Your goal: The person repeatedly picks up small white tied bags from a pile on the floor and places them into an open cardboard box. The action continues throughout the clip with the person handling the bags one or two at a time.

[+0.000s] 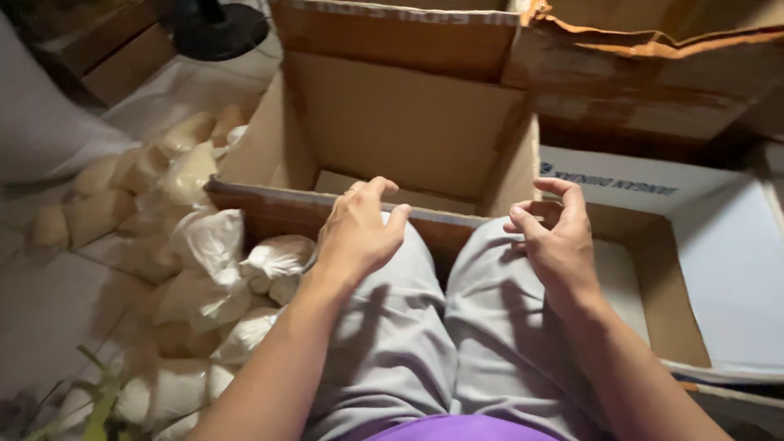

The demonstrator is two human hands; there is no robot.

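The left hand [355, 233] hovers empty, fingers loosely curled, over the near rim of the open cardboard box [392, 131] at twelve o'clock; the right hand [555, 241] hangs beside it at three o'clock, also empty and half open. The filled white bags [216, 245] lie heaped on the floor [49, 302] at nine o'clock. A clean pick would mean gripping one bag by its body, not its thin neck.
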